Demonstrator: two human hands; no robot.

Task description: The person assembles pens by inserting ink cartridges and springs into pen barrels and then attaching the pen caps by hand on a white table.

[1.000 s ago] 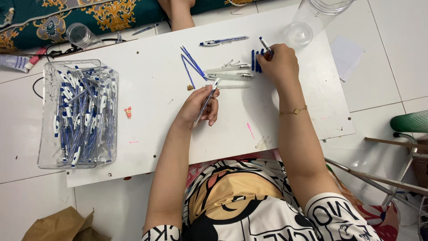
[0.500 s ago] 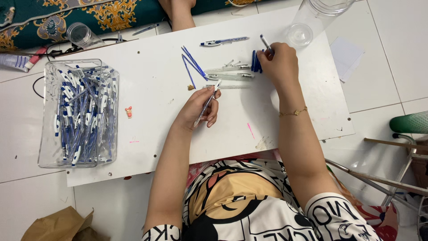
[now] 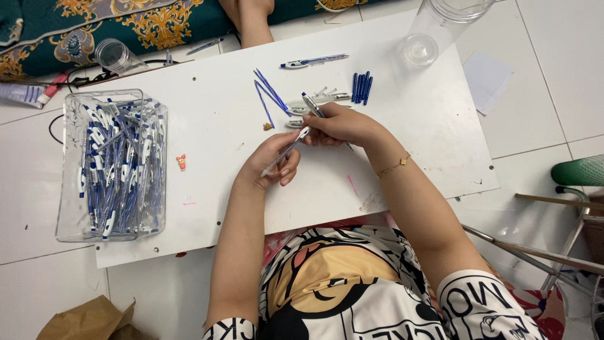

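Left hand (image 3: pixel 272 165) gripped a clear plastic pen barrel (image 3: pixel 284 153) above the white worktop (image 3: pixel 402 119). Right hand (image 3: pixel 343 124) pinched a thin blue-tipped refill (image 3: pixel 313 105), its fingers touching the barrel's upper end. Clear plastic box of blue-and-white pens (image 3: pixel 113 165) sat well apart, leftward.

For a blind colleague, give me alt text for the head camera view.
Over a white board, the left hand holds a clear pen barrel while the right hand brings a refill to it. A clear bin of blue-and-white pens sits at left.
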